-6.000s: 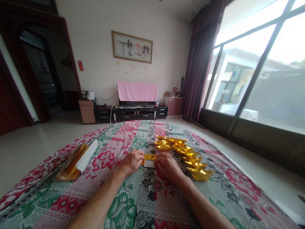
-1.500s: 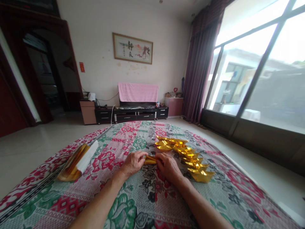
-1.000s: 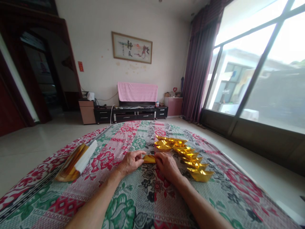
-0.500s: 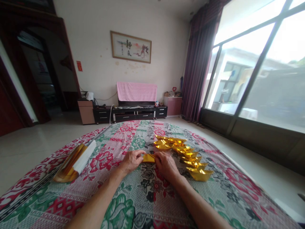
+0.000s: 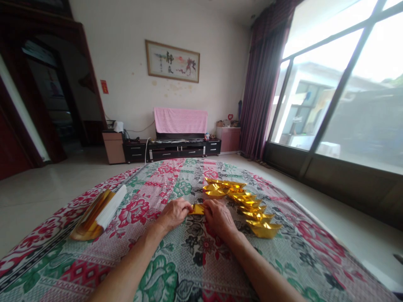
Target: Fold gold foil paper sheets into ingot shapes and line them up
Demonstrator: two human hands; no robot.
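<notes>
A small folded piece of gold foil paper [image 5: 198, 209] lies between my two hands, just above or on the cloth. My left hand [image 5: 176, 213] pinches its left end between thumb and fingers. At the opposite end, the fingers of my right hand [image 5: 219, 216] are closed over the paper and hide its right edge. Several gold paper ingots [image 5: 264, 229], shaped like little boats, stand in a slanting row to the right of my right hand. Over on the left lies a stack of gold and white paper sheets [image 5: 98, 216].
A flowered cloth [image 5: 160, 279] covers the round table. Beyond it stand a low black TV cabinet [image 5: 179, 152] and a TV under a pink cover [image 5: 181, 120]. Large windows [image 5: 315, 96] with a purple curtain [image 5: 260, 84] are on the right.
My left fingers have closed down on the left end of the gold paper, and the paper has turned slightly. My right hand stays almost in place.
</notes>
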